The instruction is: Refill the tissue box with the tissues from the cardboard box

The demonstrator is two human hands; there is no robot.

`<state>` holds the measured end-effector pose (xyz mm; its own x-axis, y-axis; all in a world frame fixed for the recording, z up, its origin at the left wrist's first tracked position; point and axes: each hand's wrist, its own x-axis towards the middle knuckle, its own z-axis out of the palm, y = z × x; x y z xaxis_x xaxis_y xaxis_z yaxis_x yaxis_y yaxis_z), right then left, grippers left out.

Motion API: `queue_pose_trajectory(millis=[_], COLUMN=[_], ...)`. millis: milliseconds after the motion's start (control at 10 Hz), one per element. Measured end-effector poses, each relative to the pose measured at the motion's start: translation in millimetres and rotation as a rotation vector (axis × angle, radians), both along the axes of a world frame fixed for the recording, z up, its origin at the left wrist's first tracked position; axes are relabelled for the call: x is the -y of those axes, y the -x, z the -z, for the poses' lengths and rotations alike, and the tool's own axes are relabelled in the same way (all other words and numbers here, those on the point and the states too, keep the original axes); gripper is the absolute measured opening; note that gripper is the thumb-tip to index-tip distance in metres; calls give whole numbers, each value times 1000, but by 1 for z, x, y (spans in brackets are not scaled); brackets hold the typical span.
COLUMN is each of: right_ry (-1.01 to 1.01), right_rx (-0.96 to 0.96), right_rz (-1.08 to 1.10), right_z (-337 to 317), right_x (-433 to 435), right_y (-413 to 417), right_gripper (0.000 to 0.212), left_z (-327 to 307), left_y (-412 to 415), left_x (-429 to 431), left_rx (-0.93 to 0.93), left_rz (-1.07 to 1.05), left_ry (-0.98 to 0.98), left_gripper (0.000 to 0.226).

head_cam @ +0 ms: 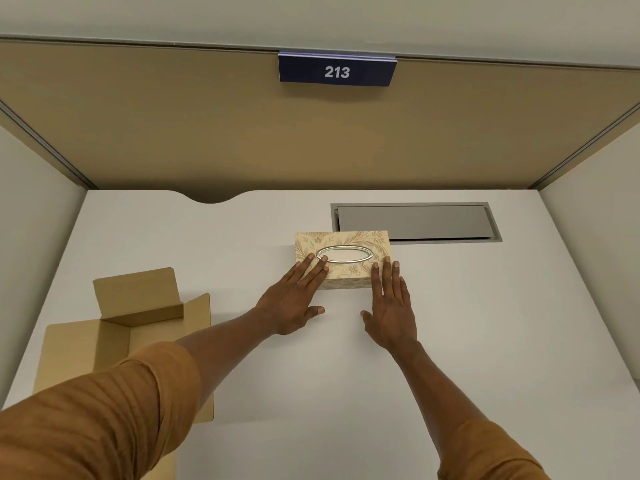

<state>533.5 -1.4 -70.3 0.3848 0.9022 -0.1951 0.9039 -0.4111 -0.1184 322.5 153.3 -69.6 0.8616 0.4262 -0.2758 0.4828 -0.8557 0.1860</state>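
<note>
Left hand (292, 306): flat, fingers spread, palm down; fingertips rest on the near left part of the tissue box top, just beside the oval opening. Nothing pinched or grasped.

Right hand (389, 308): flat, fingers straight and loosely together, palm down; fingertips reach the near right corner of the tissue box, whether touching or just above cannot be told. Nothing grasped.

Tissue box (341, 258): beige with a leaf pattern, one silver-rimmed oval opening (345, 254) on top. Stands flat on the white table (485, 323), between the two hands. No tissue shows in the opening.

Cardboard box (138, 327): brown, flaps open, well to the left of the tissue box and nearer the person. Partly hidden by the left sleeve (97, 410); contents cannot be seen.

Grey hatch (415, 221): set into the table just behind and right of the tissue box.

Number plate (337, 71): dark blue, reads 213, on the tan panel (173, 126) far behind the tissue box.
</note>
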Motion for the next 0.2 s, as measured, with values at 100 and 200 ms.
queue_pose_trajectory(millis=[100, 200], right_ry=[-38, -168], right_rx=[-25, -34], right_rz=[-2, -19], right_z=[-12, -19], right_x=[-3, -7], right_y=[6, 13], right_gripper=[111, 108], left_z=[-15, -28], left_y=[4, 10], left_x=[5, 7], left_rx=[49, 117], left_rz=[-123, -212], left_ry=[8, -64], left_gripper=[95, 95])
